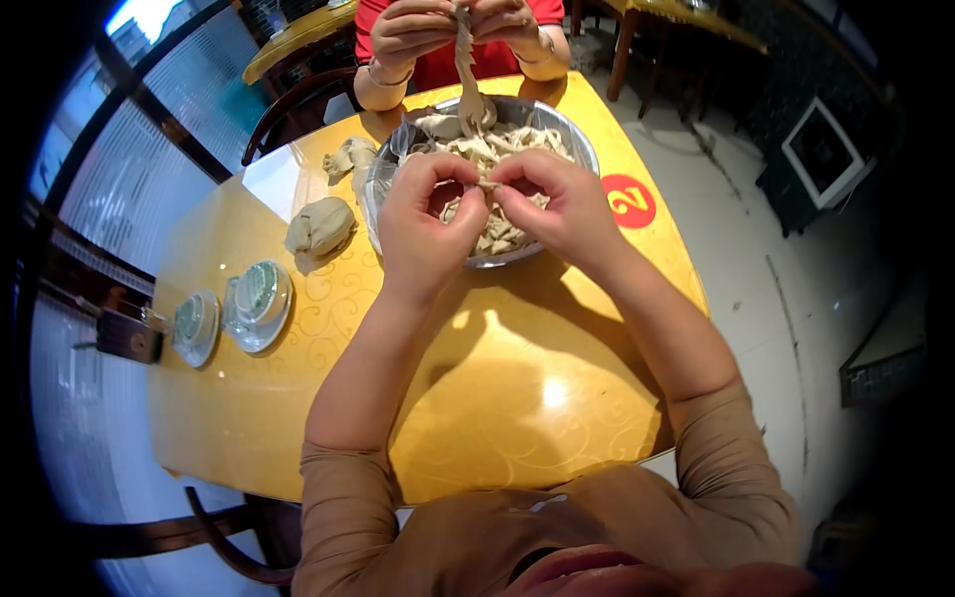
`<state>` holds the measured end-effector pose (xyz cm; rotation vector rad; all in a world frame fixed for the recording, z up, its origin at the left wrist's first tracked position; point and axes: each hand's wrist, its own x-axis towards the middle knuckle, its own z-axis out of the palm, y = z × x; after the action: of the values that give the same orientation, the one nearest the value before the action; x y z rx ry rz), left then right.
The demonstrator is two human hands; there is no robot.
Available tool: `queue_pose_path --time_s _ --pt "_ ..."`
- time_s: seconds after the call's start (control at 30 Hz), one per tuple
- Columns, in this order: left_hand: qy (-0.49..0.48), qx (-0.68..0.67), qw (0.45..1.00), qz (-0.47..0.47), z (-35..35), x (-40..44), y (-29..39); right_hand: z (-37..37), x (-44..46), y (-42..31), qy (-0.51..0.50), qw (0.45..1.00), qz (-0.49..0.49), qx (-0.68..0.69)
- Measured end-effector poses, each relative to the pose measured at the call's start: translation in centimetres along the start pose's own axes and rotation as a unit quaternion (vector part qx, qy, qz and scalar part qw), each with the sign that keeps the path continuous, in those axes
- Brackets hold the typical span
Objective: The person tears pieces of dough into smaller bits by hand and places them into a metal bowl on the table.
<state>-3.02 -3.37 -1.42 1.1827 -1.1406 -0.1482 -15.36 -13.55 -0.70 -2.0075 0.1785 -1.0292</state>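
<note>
Over the near side of a metal basin are both of my hands. Thumb and forefinger of my left hand pinch a small beige piece of dough. My right hand pinches the same bit from the other side, fingertips almost meeting. Below them the basin holds many torn beige dough pieces. Across the table, another person's hands hold up a long dough strip that hangs into the basin.
Left of the basin lie a dough lump and a smaller lump. Two wrapped dish sets stand on the yellow table at left. A red number sticker is right of the basin. Chairs stand around the table.
</note>
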Motion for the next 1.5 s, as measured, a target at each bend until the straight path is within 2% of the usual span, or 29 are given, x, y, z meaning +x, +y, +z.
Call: queue_pose_path --time_s 0.07,0.17,0.3,0.37,0.4,0.53,0.73,0.83,0.93,1.03,1.13,1.33,1.43,1.5 --pt "0.025 0.027 0.999 0.004 0.3 -0.2 0.2 0.2 -0.1 0.4 0.001 1.000 -0.009 -0.008" --pt "0.037 0.063 0.995 0.065 0.2 -0.3 0.2 0.7 -0.3 0.7 -0.008 1.000 0.002 0.029" --pt "0.019 0.043 0.999 0.004 -0.6 -0.3 1.2 1.0 -0.8 0.3 -0.025 0.999 0.018 0.013" --pt "0.014 -0.011 1.000 -0.010 -0.6 -0.3 0.5 1.1 -0.8 -0.2 -0.019 0.998 0.040 0.044" --pt "0.011 -0.036 0.999 -0.016 -0.6 -0.2 0.5 1.2 -0.6 0.2 -0.011 0.999 0.021 0.048" --pt "0.008 0.028 0.999 0.041 -0.6 -0.2 1.7 0.7 -0.6 0.5 -0.001 0.997 0.015 0.078" --pt "-0.017 0.004 0.997 0.074 -0.6 0.0 0.8 0.0 -0.4 -0.1 -0.003 0.994 0.034 0.100" --pt "-0.032 -0.088 0.995 -0.016 -1.0 -0.1 0.3 0.2 -0.6 -0.1 -0.009 0.993 0.031 0.115" --pt "-0.009 -0.159 0.986 -0.038 -0.9 0.1 0.2 0.3 -0.6 -0.4 0.006 0.994 0.009 0.106" --pt "-0.020 -0.019 0.999 -0.039 -1.0 0.2 1.0 0.2 -0.4 -0.3 0.008 0.997 -0.033 0.074" --pt "-0.059 0.057 0.996 -0.033 -1.0 -0.2 1.9 0.3 -0.5 -0.7 0.002 0.997 -0.074 0.018" --pt "-0.085 0.075 0.993 -0.023 -1.2 0.2 1.1 -0.1 -0.4 -0.6 0.007 0.994 0.003 0.108" --pt "-0.077 -0.084 0.992 -0.058 -0.6 0.4 -0.6 0.0 -0.4 -0.4 0.003 0.993 -0.021 0.115" --pt "-0.086 -0.180 0.972 -0.120 -0.7 0.2 0.1 -0.1 -0.4 -0.2 0.004 0.993 -0.029 0.113"
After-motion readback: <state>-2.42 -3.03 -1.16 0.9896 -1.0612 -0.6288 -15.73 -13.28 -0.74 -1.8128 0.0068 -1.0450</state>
